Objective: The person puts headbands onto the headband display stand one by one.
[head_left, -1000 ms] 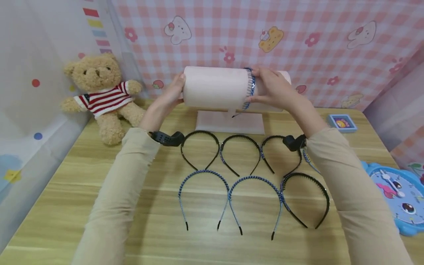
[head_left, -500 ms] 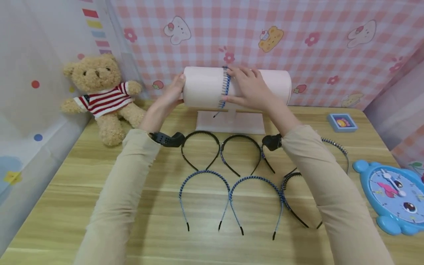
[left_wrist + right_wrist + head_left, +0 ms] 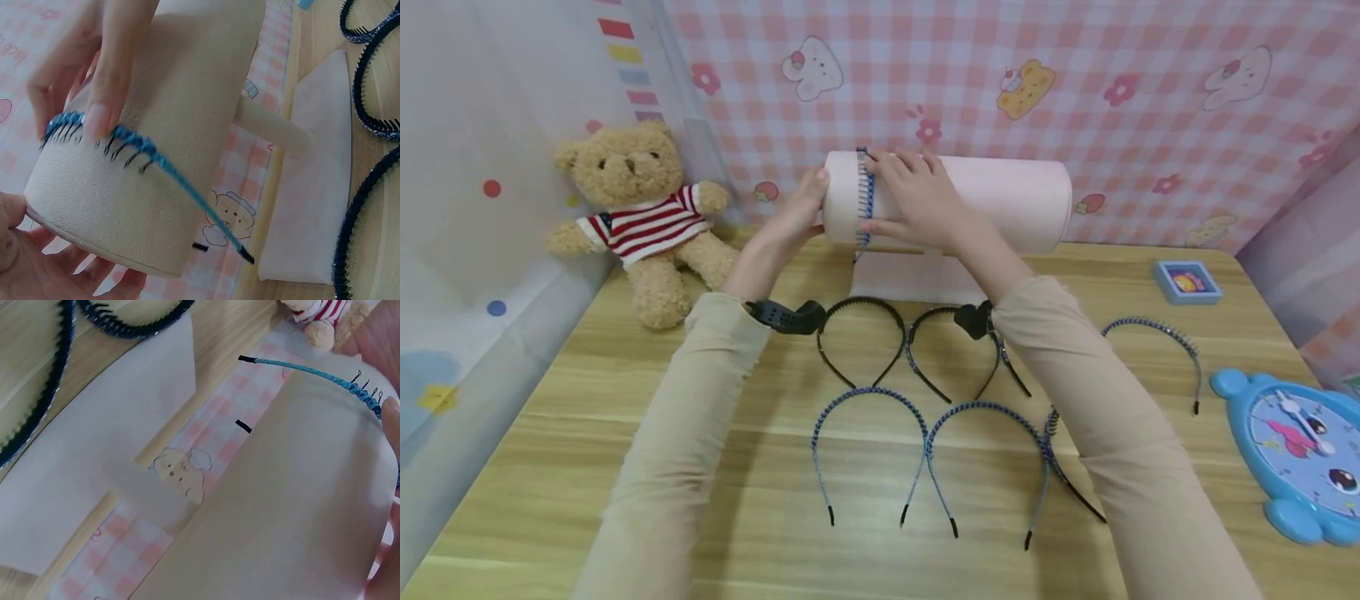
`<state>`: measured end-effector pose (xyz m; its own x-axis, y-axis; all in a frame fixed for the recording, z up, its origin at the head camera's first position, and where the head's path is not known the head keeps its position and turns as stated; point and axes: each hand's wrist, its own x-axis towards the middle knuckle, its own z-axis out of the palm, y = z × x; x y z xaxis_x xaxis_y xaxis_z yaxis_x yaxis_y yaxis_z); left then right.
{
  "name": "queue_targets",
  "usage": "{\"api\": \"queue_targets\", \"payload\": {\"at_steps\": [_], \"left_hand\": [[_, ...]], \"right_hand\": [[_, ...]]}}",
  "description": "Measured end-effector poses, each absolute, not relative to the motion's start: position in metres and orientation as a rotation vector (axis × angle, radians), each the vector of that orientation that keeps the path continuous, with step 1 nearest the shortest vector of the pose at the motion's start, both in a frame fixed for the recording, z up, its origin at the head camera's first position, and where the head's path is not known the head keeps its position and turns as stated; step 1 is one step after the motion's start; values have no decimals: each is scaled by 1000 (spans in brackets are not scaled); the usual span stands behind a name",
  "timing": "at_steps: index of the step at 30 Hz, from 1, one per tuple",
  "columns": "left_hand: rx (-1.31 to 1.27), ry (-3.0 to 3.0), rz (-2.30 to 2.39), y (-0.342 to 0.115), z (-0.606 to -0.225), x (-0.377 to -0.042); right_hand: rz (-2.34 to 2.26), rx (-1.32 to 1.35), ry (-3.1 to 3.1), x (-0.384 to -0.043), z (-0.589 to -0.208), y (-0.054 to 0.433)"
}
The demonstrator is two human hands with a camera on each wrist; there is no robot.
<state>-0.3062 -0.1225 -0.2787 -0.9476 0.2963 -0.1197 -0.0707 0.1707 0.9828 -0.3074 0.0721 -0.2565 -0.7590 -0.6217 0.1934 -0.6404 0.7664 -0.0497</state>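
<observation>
A pale pink headband display stand, its padded roll (image 3: pixel 1011 200) lying crosswise above a flat base (image 3: pixel 910 279), stands at the back of the table. Around the roll near its left end sits a blue beaded headband (image 3: pixel 866 200) with dark comb teeth; its light-blue arm and black tip hang free in the left wrist view. My right hand (image 3: pixel 925 200) grips this headband, thumb in front and fingers over the top. At the roll's left end, my left hand (image 3: pixel 786 221) holds the rim, the thumb on the edge and the fingers against the end face.
Several dark and blue headbands (image 3: pixel 869 392) lie in two rows on the wooden table, partly under the right forearm. One more headband (image 3: pixel 1153 323) lies to the right. A teddy bear (image 3: pixel 640 217), a small blue frame (image 3: pixel 1187 282) and a blue clock (image 3: pixel 1300 442) stand around.
My right hand has slid the blue headband leftward along the roll, from right of its middle to near the left end. My left hand stays at the left end.
</observation>
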Motion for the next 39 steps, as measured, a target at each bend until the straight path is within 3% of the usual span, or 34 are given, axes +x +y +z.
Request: {"api": "queue_targets", "payload": {"at_steps": [23, 30, 39], "left_hand": [[259, 2168, 1823, -115, -276, -303], [245, 2177, 1817, -116, -278, -303], [228, 2179, 1828, -120, -278, -304]], "right_hand": [[162, 961, -2788, -304, -258, 71], [174, 915, -2792, -300, -252, 113], [429, 730, -2817, -284, -252, 208]]}}
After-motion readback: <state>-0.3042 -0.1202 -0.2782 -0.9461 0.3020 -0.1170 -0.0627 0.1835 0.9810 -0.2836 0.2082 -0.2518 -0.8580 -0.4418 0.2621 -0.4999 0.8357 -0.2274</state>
